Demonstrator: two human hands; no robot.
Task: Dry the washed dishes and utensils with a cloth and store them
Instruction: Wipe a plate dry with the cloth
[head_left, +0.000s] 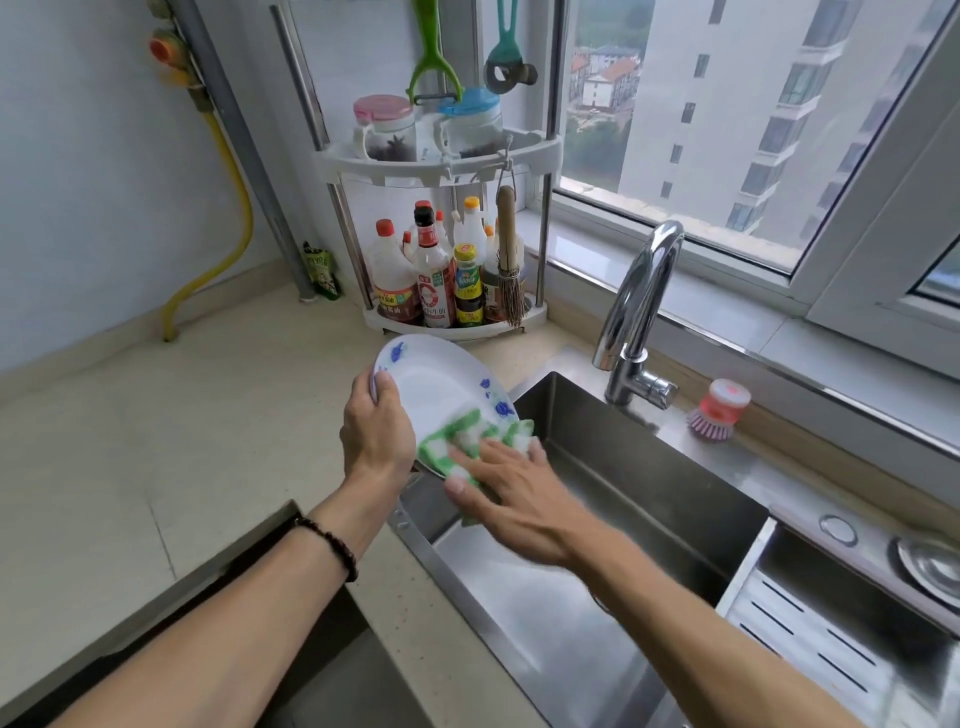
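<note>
A white plate (436, 384) with blue flower marks on its rim is held tilted over the left edge of the sink. My left hand (375, 431) grips its near-left rim, thumb on the face. A green-and-white checked cloth (467, 436) lies on the plate's lower right part. My right hand (511, 491) presses the cloth against the plate with fingers spread flat, thumb below the cloth's edge. The right hand is slightly blurred.
A steel sink (597, 519) lies below the plate, with a chrome tap (636, 317) behind it. A pink dish brush (719, 410) stands on the ledge. A corner rack (441, 161) holds jars and sauce bottles (431, 275). A slotted drain tray (821, 623) sits right. The beige counter (156, 441) spreads left.
</note>
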